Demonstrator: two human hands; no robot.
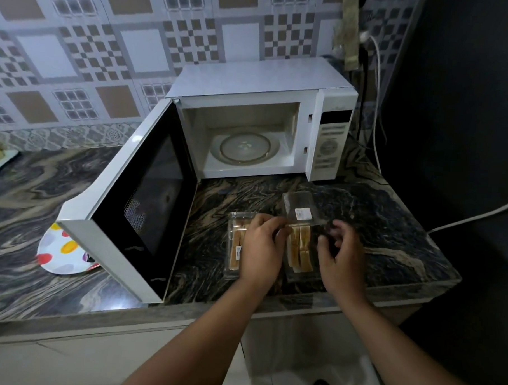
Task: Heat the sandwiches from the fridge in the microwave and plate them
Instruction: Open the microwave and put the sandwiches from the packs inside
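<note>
Already the microwave (249,128) is opened, turntable bare. Right sandwich pack (299,249) is being unlidded, its lid pinched by left hand (259,248), right hand (339,254) curled beside; heating & plating not yet done.

Counter: dark marbled stone countertop (362,226), swirled in brown and grey, with a pale front edge
Microwave: white microwave (263,85) stands at the back of the counter against the tiled wall, its door (136,204) swung wide to the left
Sandwich packs: two clear plastic sandwich boxes side by side in front of the microwave, the left box (234,244) closed, the right box (299,252) with its lid (300,209) lifted back
Plate: spotted plate (61,251) on the counter, partly hidden behind the open door
Far left: pale board (1,161) at the counter's edge, mostly out of view
</note>
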